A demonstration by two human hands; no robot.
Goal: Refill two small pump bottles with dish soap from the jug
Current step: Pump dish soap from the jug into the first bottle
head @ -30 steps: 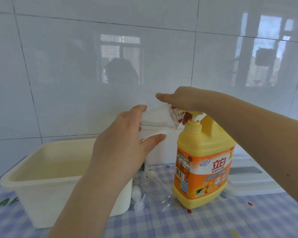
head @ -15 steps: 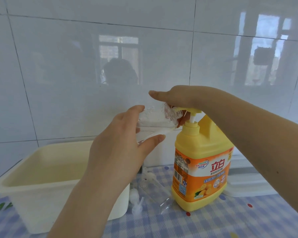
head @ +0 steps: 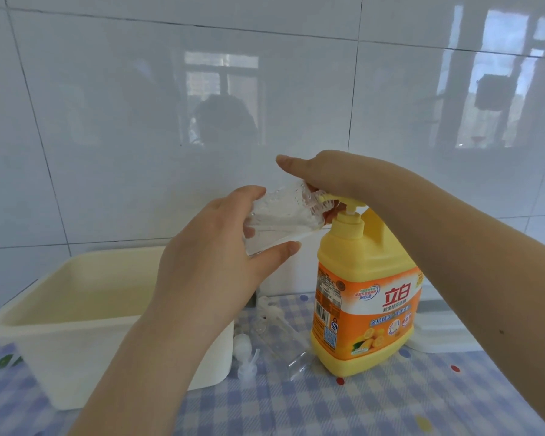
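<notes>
A yellow dish soap jug (head: 364,313) with an orange label stands on the checked tablecloth. My right hand (head: 324,174) lies flat on its pump head, fingers straight, pressing on it. My left hand (head: 221,256) grips a small clear bottle (head: 283,215), tilted on its side with its open neck against the pump nozzle. A second clear bottle (head: 291,347) lies on the cloth beside the jug, with a loose white pump top (head: 244,357) next to it.
A cream plastic tub (head: 44,313) holding pale liquid sits at the left. A white flat lid or tray (head: 441,325) lies behind the jug at the right. A white tiled wall stands close behind.
The pump head has risen slightly under my right hand. My left hand keeps the clear bottle at the nozzle. The view has shifted a little.
</notes>
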